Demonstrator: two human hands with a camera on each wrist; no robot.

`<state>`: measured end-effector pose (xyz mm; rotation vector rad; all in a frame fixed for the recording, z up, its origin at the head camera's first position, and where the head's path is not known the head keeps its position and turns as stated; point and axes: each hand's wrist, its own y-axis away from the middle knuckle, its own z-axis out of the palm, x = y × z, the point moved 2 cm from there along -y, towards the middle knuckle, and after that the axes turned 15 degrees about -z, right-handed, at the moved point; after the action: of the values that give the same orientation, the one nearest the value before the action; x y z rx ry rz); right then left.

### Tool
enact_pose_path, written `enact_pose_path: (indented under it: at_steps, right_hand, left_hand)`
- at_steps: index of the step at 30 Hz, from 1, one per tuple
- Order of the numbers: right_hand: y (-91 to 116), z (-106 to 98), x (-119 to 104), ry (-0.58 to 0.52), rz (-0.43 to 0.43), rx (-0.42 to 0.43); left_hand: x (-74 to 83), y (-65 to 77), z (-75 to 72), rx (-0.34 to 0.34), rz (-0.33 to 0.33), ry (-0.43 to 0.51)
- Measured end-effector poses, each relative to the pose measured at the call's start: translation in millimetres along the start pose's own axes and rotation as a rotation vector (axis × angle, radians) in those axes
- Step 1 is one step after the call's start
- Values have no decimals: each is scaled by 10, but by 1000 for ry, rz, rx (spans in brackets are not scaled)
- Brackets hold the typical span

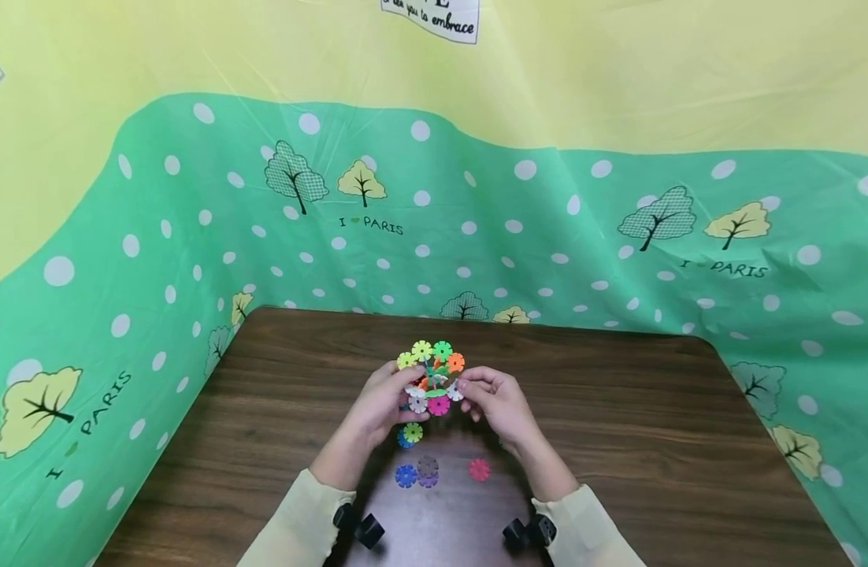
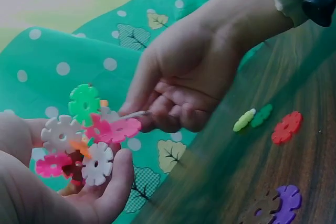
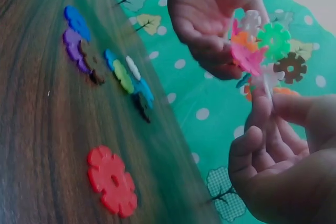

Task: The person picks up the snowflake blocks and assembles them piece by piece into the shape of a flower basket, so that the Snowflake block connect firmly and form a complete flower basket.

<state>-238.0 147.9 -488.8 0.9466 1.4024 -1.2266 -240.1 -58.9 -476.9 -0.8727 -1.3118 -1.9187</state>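
My left hand (image 1: 379,400) holds a cluster of interlocked flower-shaped plastic discs (image 1: 439,405) above the table. Green, yellow, orange, pink, white and brown discs show in it. Part of the cluster is hidden behind the left fingers. In the left wrist view, that hand cups it from below, with a white disc (image 2: 97,163) near the fingertips. From the other side my right hand (image 1: 503,403) pinches a whitish disc (image 3: 269,83) between thumb and fingers at the cluster's edge. The right wrist view shows this disc nearly edge-on, right against the other pieces.
Loose discs lie on the dark wooden table (image 1: 618,425): a red disc (image 1: 480,470), a blue disc (image 1: 406,476), and a brown disc (image 1: 428,466) overlapping a purple one. A yellow-green disc (image 1: 413,431) lies close below the left hand. A patterned green-and-yellow cloth (image 1: 476,189) hangs behind.
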Motion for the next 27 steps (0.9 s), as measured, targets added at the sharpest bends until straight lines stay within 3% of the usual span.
enact_pose_path:
  at_steps: [8,17,27]
  right_hand:
    - [-26,26,4,0,18,-74]
    - [-40,91,-51,-27,0,-127]
    - [40,36,-142,61,-35,-168]
  left_hand:
    - [20,24,-19,3,8,133]
    - [-23,-5,49,2,2,102]
    - [-24,12,47,13,12,98]
